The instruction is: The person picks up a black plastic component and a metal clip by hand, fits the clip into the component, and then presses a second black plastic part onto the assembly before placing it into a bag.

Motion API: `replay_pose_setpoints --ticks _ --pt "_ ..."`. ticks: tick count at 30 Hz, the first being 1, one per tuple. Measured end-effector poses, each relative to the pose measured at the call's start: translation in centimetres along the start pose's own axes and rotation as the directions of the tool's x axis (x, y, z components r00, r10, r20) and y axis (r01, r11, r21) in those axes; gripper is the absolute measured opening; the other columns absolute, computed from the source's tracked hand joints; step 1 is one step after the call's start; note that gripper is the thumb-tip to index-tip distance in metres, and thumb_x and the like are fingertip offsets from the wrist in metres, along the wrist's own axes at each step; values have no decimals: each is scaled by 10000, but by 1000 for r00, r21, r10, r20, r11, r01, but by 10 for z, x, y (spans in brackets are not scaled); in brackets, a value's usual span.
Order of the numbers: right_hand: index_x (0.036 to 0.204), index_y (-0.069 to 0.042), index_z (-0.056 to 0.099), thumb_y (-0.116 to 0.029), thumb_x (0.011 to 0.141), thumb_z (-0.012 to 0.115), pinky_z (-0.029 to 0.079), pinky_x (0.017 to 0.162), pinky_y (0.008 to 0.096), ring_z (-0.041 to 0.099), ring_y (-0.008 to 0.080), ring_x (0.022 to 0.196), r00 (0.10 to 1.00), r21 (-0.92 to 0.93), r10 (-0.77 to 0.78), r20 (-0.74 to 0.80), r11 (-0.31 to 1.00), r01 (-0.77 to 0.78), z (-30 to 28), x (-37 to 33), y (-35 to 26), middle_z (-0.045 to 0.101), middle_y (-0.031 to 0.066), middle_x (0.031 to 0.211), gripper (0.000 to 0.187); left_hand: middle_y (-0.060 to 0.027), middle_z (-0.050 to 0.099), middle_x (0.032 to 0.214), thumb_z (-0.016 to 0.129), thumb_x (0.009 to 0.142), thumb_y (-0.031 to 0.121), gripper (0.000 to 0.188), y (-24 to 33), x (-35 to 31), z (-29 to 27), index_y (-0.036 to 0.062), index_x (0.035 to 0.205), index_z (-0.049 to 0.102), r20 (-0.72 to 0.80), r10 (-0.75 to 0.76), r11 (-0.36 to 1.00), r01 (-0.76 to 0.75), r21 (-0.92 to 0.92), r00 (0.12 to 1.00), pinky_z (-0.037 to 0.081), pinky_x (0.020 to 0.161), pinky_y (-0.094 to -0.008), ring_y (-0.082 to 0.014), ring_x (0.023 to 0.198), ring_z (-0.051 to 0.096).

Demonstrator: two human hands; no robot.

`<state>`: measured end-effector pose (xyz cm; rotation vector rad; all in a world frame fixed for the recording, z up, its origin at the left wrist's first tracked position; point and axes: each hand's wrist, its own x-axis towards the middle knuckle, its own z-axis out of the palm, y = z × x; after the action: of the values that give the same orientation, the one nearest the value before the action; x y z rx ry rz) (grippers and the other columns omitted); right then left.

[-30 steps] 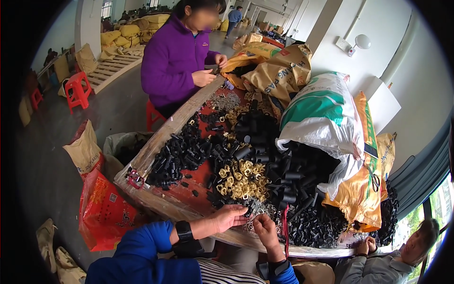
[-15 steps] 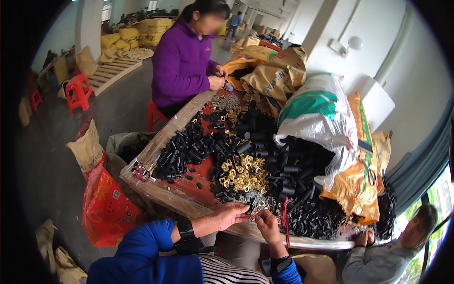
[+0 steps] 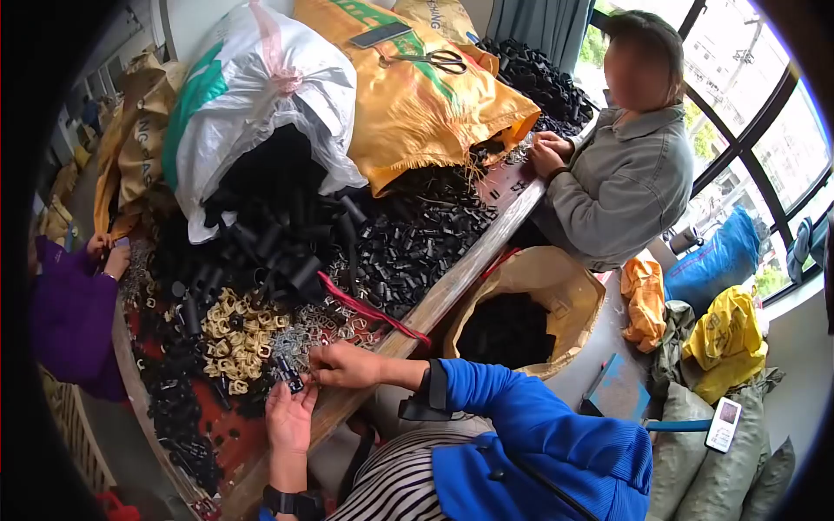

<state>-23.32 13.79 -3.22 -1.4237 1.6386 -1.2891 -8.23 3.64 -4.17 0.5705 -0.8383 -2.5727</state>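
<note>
My left hand (image 3: 289, 424) is palm up at the table's near edge, its fingertips closed on a small black plastic piece (image 3: 287, 373). Just to the right, my right hand (image 3: 346, 365) is pinched beside that piece. Whatever its fingers hold, if anything, is too small to make out. Beyond my hands lies a heap of small silver metal parts (image 3: 306, 337). Left of it is a pile of gold-coloured rings (image 3: 236, 337). Black tubular pieces (image 3: 282, 260) spread behind, with smaller black parts (image 3: 417, 252) to the right.
A white sack (image 3: 261, 95) spills black pieces on the table; an orange sack (image 3: 408, 104) bears scissors (image 3: 443, 60) and a phone (image 3: 380, 35). One co-worker in grey (image 3: 625, 174) sits right, another in purple (image 3: 74, 304) left. An open bag (image 3: 578, 295) stands by the wooden edge (image 3: 469, 265).
My view has swung to the right, bringing the window, the co-worker in grey and the open bag into fuller sight. Both my hands stay close together around the black piece.
</note>
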Motion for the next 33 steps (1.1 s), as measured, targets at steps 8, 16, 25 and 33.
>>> replay_pose_setpoints --ticks 8,16,25,33 --pt "739 -5 459 -136 689 506 405 535 343 511 285 585 999 -6 7 -46 1000 -7 -2 -7 10 511 147 617 147 -125 545 931 484 802 150 153 -8 5 3 47 912 508 7 2 999 -3 38 1000 432 790 -361 -227 881 518" --pt "751 0 461 -133 688 511 402 528 344 513 281 586 997 13 4 -82 1000 -3 -4 -12 16 508 152 621 155 -122 545 934 479 805 148 156 -14 6 7 55 926 507 22 -21 999 20 33 1000 435 789 -354 -225 877 521" --pt "738 -4 469 -128 681 510 407 532 343 520 275 596 998 -24 6 -62 1000 -7 8 -17 5 520 145 637 142 -106 538 950 478 805 156 185 -12 -10 -1 49 954 500 33 -40 999 39 13 999 436 789 -348 -222 899 511" --pt "743 -9 462 -116 689 506 397 529 342 505 256 581 999 -55 -31 -8 998 31 16 -8 -12 511 137 636 128 -110 547 927 492 793 138 144 2 -24 -5 59 912 509 -31 -31 997 29 -68 999 450 743 -337 -234 863 530"
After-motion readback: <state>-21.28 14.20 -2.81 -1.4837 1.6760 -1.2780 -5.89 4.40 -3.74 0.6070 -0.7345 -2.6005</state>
